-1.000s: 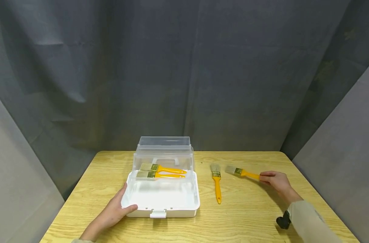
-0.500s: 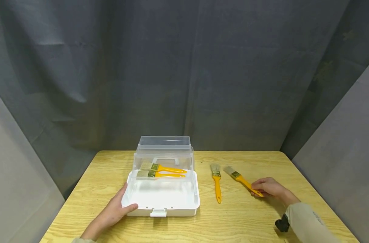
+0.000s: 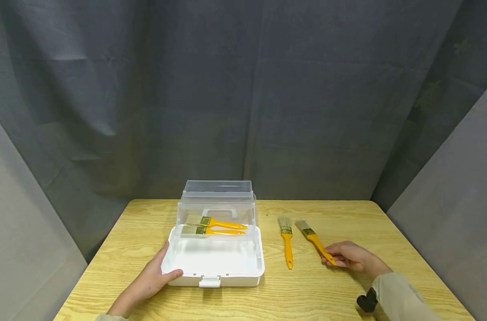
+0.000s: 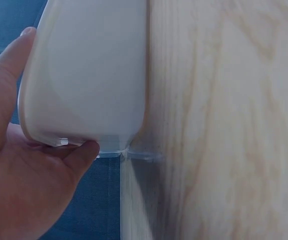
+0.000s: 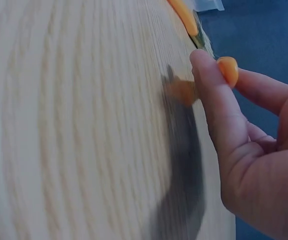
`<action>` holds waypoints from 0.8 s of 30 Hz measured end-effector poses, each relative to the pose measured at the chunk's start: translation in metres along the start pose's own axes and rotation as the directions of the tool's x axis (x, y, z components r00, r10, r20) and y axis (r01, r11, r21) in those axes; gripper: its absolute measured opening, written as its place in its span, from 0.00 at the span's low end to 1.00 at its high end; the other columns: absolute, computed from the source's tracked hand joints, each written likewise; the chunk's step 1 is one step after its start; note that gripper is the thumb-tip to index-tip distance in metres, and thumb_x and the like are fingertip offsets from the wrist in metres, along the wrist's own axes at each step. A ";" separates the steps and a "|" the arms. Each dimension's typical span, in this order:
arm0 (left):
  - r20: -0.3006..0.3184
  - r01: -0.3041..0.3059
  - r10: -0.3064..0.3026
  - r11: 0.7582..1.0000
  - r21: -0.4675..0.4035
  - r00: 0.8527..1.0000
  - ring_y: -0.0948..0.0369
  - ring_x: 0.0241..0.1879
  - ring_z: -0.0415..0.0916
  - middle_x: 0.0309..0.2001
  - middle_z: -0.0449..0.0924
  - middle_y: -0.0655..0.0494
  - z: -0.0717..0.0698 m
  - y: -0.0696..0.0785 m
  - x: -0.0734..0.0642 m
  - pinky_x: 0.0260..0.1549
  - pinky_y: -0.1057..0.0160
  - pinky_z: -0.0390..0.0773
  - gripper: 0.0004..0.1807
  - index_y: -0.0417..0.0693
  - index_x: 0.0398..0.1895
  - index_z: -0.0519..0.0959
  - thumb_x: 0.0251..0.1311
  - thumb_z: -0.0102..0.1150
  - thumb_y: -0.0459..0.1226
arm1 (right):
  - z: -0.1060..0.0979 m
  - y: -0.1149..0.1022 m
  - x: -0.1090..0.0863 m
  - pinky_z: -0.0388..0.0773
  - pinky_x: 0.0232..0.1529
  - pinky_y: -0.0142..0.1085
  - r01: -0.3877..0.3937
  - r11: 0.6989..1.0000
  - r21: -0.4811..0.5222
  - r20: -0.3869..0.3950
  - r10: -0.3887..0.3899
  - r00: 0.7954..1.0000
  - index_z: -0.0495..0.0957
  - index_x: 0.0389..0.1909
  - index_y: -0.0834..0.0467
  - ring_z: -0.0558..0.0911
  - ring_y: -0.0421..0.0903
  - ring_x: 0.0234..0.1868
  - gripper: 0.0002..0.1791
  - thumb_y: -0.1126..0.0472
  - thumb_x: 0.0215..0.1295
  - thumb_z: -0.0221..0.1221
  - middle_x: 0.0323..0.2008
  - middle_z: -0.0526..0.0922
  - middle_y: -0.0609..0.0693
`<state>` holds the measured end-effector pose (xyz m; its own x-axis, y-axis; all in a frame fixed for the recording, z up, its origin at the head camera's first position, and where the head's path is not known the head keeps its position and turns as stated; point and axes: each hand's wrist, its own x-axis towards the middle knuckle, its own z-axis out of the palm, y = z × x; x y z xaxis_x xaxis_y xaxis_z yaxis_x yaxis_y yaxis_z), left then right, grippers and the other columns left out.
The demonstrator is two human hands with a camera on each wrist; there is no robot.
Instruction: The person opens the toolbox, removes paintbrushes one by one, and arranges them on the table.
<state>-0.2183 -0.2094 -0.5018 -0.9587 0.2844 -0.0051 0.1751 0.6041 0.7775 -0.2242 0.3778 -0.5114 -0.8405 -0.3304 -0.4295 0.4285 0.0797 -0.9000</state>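
In the head view, my left hand (image 3: 151, 274) holds the front left corner of a white storage box (image 3: 240, 281). Its thumb lies on the front rim and its fingers run along the left side; the left wrist view shows the hand (image 4: 29, 175) against the box wall (image 4: 84, 75). My right hand (image 3: 349, 256) pinches the yellow handle of a paintbrush (image 3: 316, 243) near its end, bristles pointing away to the left. The handle end (image 5: 228, 71) sticks out between thumb and finger in the right wrist view. Beside it, another paintbrush (image 3: 287, 245) lies on the table.
Two more paintbrushes, an upper one (image 3: 225, 224) and a lower one (image 3: 223, 232), lie side by side in the box's raised clear tray. The clear lid (image 3: 218, 186) stands up behind. Under everything is a wooden table (image 3: 307, 294), with grey curtains (image 3: 307, 111) beyond it.
My right hand has moved left and toward me, swinging the paintbrush's handle end so the brush lies closer to parallel with its neighbour. The left hand and box stay where they were.
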 end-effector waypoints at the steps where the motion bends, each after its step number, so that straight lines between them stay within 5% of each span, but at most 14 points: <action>1: 0.000 -0.002 0.002 1.000 0.000 1.000 0.39 0.70 0.41 0.72 0.40 0.34 0.000 0.000 0.000 0.65 0.41 0.46 0.57 0.35 0.73 0.40 0.54 0.66 0.51 | 0.001 0.001 0.001 0.81 0.37 0.30 -0.008 1.000 0.018 0.008 0.008 1.000 0.65 0.55 0.80 0.85 0.45 0.35 0.21 0.63 0.74 0.44 0.37 0.84 0.61; 11: 0.000 -0.003 0.003 1.000 0.002 1.000 0.39 0.69 0.42 0.72 0.40 0.34 0.000 0.001 0.000 0.65 0.40 0.46 0.56 0.34 0.73 0.40 0.54 0.66 0.50 | 0.022 -0.002 0.008 0.79 0.44 0.37 -0.039 0.998 0.057 -0.014 0.040 0.999 0.63 0.55 0.80 0.84 0.51 0.41 0.21 0.64 0.74 0.45 0.38 0.84 0.63; 24: 0.000 0.006 -0.006 1.000 0.020 1.000 0.39 0.69 0.42 0.72 0.40 0.33 0.000 -0.001 0.001 0.65 0.41 0.46 0.57 0.33 0.73 0.40 0.54 0.65 0.53 | 0.027 0.001 0.012 0.82 0.39 0.36 -0.023 0.999 -0.023 -0.082 0.021 0.996 0.69 0.52 0.78 0.85 0.48 0.35 0.19 0.65 0.71 0.49 0.34 0.84 0.61</action>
<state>-0.2193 -0.2099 -0.5030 -0.9598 0.2806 -0.0097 0.1737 0.6207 0.7646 -0.2249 0.3483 -0.5157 -0.8557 -0.2508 -0.4526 0.4397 0.1086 -0.8916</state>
